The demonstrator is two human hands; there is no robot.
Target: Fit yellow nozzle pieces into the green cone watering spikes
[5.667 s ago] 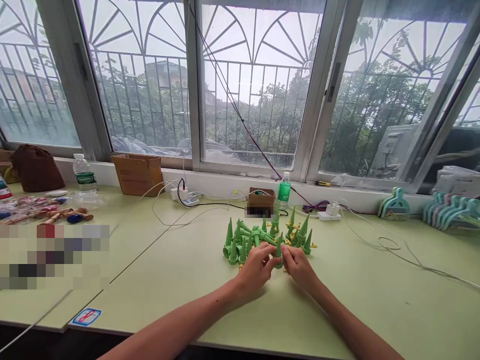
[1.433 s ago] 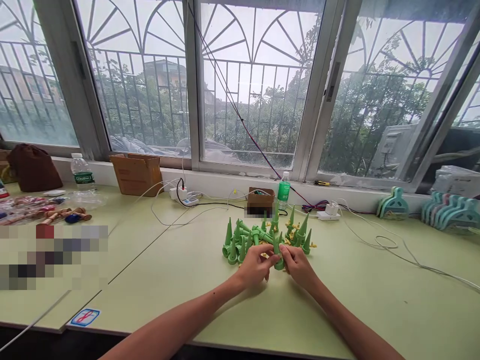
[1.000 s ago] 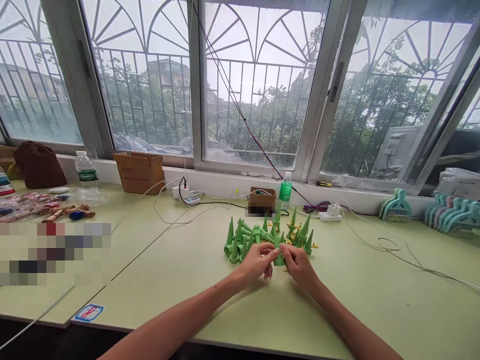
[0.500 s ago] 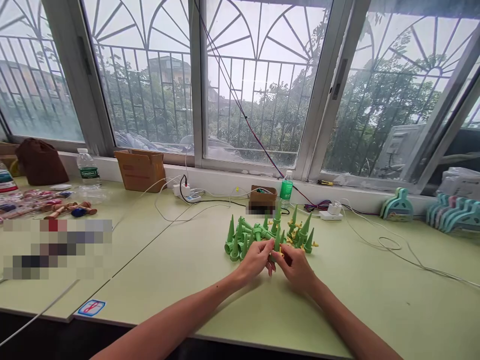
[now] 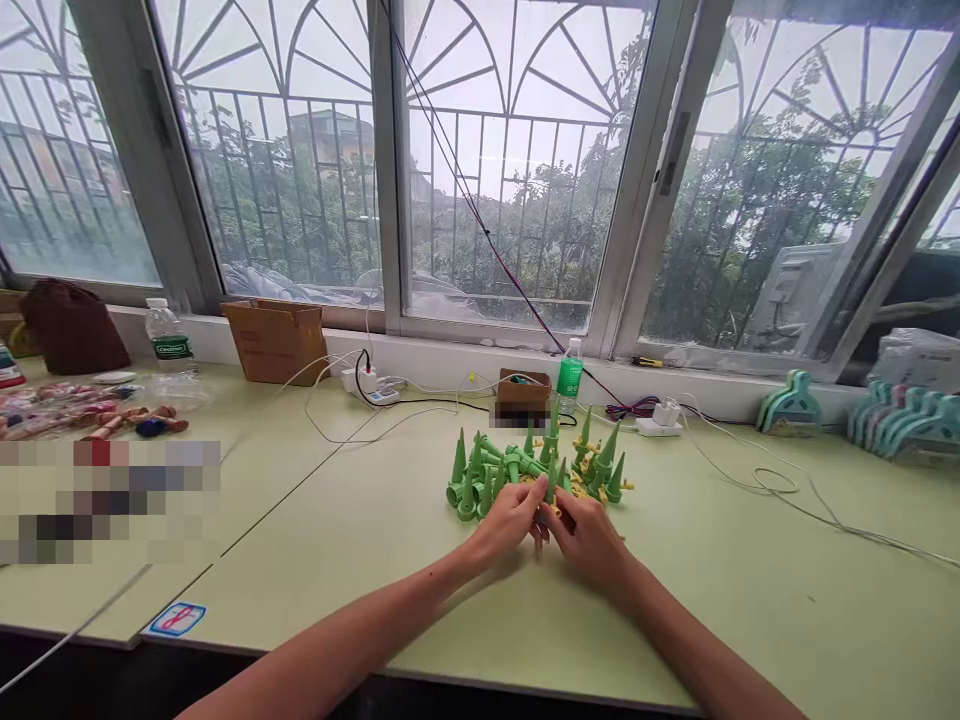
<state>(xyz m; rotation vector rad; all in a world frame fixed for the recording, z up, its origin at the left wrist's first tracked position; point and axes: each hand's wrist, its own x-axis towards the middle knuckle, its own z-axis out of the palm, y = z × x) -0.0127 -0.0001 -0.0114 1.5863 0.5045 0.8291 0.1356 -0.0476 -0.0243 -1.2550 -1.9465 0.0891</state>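
Note:
My left hand (image 5: 510,515) is closed around a green plastic plant-watering spike (image 5: 552,482), its pointed end up. Close against it, my right hand (image 5: 589,530) pinches a small yellow valve (image 5: 556,512) at the side of this spike. Whether the valve sits fully in the spike is hidden by my fingers. Just beyond my hands stand and lie several more green spikes (image 5: 466,495). On the right of this group, spikes (image 5: 604,460) have yellow valves sticking out, and loose yellow pieces lie among them.
Behind the spikes are a small brown box (image 5: 523,388) and a green-labelled bottle (image 5: 570,375). White cables (image 5: 772,485) and a power strip (image 5: 660,425) lie to the right, near teal plastic hangers (image 5: 791,405). A cardboard box (image 5: 276,342) stands at the left by the window.
The view has shifted slightly. My hands stay together at the same spike, with the right fingers a little closer in on the yellow valve.

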